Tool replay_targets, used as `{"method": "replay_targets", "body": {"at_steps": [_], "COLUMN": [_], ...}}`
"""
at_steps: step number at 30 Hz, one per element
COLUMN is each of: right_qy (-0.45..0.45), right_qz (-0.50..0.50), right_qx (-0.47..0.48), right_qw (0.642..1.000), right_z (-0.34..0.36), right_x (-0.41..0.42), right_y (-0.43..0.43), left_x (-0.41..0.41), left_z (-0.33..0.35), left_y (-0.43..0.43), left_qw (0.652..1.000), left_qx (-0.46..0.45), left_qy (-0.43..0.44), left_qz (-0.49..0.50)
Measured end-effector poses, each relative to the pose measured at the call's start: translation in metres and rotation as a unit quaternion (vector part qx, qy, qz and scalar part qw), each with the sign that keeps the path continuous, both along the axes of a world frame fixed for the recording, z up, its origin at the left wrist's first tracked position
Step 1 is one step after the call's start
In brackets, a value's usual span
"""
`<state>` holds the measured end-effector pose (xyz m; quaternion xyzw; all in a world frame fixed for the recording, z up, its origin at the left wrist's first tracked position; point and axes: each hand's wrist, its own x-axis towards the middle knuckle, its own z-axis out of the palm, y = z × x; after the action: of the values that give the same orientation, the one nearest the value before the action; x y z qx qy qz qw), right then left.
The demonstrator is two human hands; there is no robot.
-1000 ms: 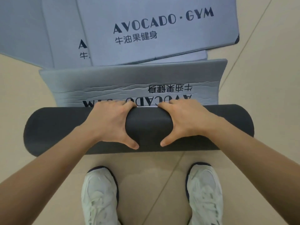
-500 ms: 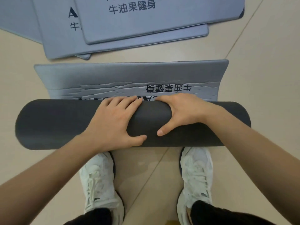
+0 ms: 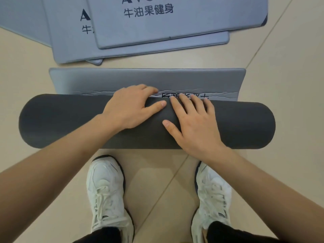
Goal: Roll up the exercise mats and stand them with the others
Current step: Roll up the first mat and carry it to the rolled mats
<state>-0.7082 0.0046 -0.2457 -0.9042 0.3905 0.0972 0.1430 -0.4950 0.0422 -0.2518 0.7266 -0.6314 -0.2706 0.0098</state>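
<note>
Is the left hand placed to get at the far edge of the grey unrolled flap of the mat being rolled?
Probably yes. The left hand lies on the dark grey rolled mat, fingertips at its far side; the grey unrolled flap just beyond is bare, with nothing between.

This is a gym or fitness studio. Beyond the left hand (image 3: 129,106) and right hand (image 3: 194,125), flat grey mats (image 3: 201,23) lie overlapping on a beige tiled floor (image 3: 26,76), printed with Chinese characters for "avocado fitness". Under both hands lies a part-rolled mat (image 3: 66,120); nearer than the hands, white trainers (image 3: 105,186).
</note>
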Motion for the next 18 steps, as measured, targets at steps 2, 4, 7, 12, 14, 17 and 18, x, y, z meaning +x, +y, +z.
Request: {"method": "replay_targets", "body": {"at_steps": [2, 4, 7, 12, 14, 17, 18], "right_qy": [0.005, 0.012, 0.020, -0.047, -0.090, -0.165, -0.195], "right_qz": [0.003, 0.006, 0.011, -0.021, -0.030, -0.028, -0.026], "right_qx": [-0.007, -0.006, 0.012, 0.070, 0.061, 0.006, -0.019], "right_qw": [1.000, 1.000, 1.000, 0.996, 0.994, 0.986, 0.980], "right_z": [-0.001, -0.001, 0.001, 0.001, -0.001, -0.002, -0.001], "right_x": [0.004, 0.009, 0.020, 0.037, 0.042, 0.036, 0.032], "right_y": [-0.007, -0.019, -0.041, -0.086, -0.101, -0.108, -0.105], "left_x": [0.001, -0.002, -0.016, -0.032, -0.030, -0.020, -0.016], "left_z": [0.001, 0.004, 0.004, -0.014, -0.020, -0.023, -0.021], "left_y": [0.001, 0.010, 0.034, 0.057, 0.053, 0.039, 0.033], "left_qw": [0.997, 0.983, 0.958, 0.952, 0.954, 0.951, 0.952], "left_qx": [-0.077, -0.176, -0.277, -0.279, -0.261, -0.253, -0.249], "left_qy": [-0.020, -0.046, -0.053, -0.112, -0.143, -0.175, -0.176], "left_qz": [0.008, 0.008, 0.048, 0.055, 0.028, -0.011, -0.013]}}
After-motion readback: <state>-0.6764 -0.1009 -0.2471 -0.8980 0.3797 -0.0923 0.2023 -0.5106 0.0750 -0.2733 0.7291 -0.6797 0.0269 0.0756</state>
